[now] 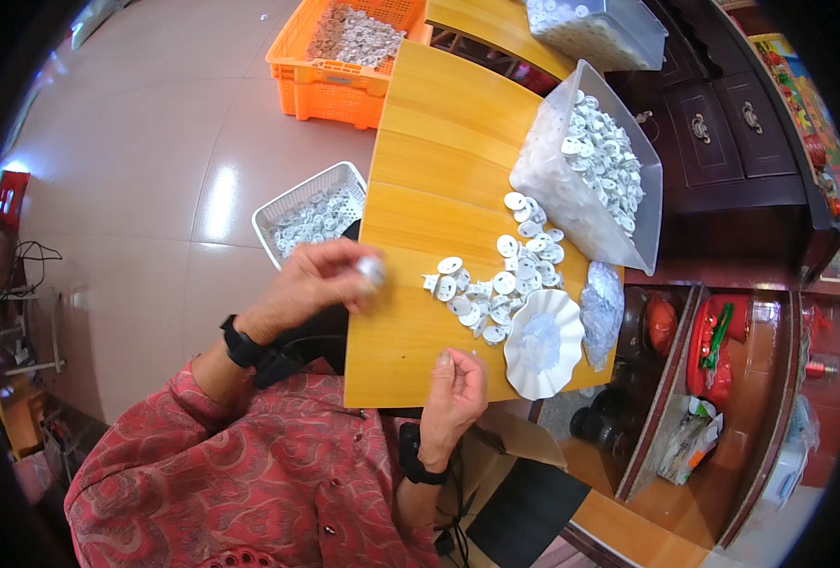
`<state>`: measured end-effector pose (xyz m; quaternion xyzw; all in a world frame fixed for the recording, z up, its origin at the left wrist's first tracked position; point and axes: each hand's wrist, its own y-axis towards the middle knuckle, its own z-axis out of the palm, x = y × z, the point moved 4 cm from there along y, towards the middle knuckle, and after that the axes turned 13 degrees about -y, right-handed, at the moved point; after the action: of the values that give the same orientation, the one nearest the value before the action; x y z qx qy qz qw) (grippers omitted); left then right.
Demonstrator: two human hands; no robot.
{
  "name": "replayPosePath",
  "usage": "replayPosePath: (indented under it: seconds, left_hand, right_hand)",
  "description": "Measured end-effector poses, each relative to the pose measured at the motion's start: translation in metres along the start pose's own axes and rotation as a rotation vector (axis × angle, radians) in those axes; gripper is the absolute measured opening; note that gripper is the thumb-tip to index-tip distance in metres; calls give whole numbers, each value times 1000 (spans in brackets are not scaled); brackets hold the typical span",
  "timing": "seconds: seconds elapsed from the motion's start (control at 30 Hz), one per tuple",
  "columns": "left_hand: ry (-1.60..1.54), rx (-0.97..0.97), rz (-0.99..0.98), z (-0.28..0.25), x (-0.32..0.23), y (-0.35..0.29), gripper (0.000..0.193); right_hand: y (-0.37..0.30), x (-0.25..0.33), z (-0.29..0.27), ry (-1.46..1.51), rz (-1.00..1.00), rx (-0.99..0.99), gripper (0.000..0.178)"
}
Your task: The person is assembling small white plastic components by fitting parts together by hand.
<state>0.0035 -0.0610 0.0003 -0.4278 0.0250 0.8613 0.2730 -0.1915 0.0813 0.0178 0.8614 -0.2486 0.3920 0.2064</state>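
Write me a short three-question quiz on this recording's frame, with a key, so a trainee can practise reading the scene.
1. Which hand holds the blurred white piece near the left edge of the yellow table?
2. True or false: the wavy-rimmed dish is empty.
3. In the picture, where is the right hand relative to the loose pile of white pieces on the table?
A) above it
B) below it
C) right of it

Key:
1. The left hand.
2. False: small pale pieces lie in it.
3. B.
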Motion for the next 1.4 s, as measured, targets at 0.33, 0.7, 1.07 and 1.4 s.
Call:
replayPosePath:
  seconds: [0.33,0.7,1.07,1.4]
  left_hand:
    - [211,-532,-77,-132,11,30,45]
    - [628,-251,442,-29,-10,29,19]
    - [1135,210,615,62,20,31,33]
    - [1182,167,649,67,28,28,32]
  right_hand:
    - [3,-28,-39,-352,48,-128,9]
    - [-1,-16,-27,-678,-274,-120,15]
    - [-16,-15,-31,-611,-288,-16,31]
    - [-31,0,-37,-848,-444,182,43]
